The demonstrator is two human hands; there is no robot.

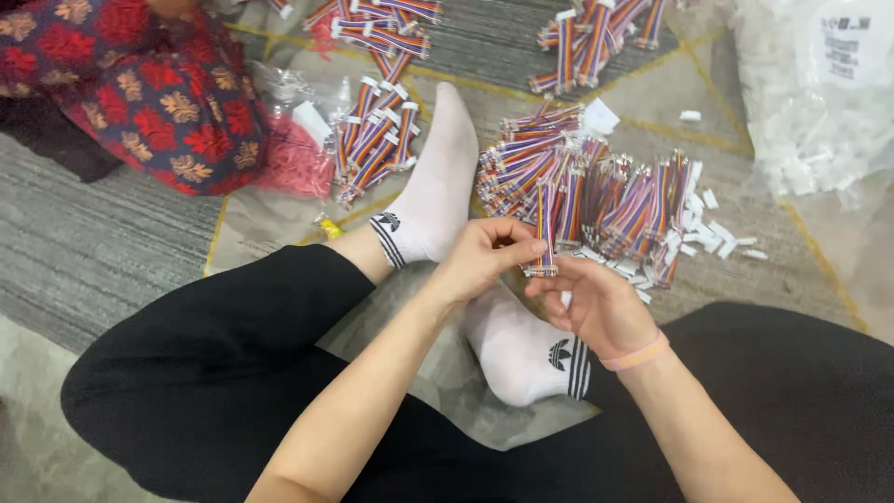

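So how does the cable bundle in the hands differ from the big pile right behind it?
The held cable bundle is a single small set, pinched upright between the left hand and right hand. The big pile is many bundles lying heaped on the floor covering, untouched by either hand. Loose white connectors lie scattered beside the pile, none around the held bundle. Both show the same rainbow-striped wires.

We sit cross-legged on a mat (121,251), our hands (484,256) meeting above our feet (438,186) on one ribbon cable (545,233). Beyond lies a cable heap (577,186); loose connectors (708,233) right of it; a bag (819,93) far right; another person (140,84) far left.
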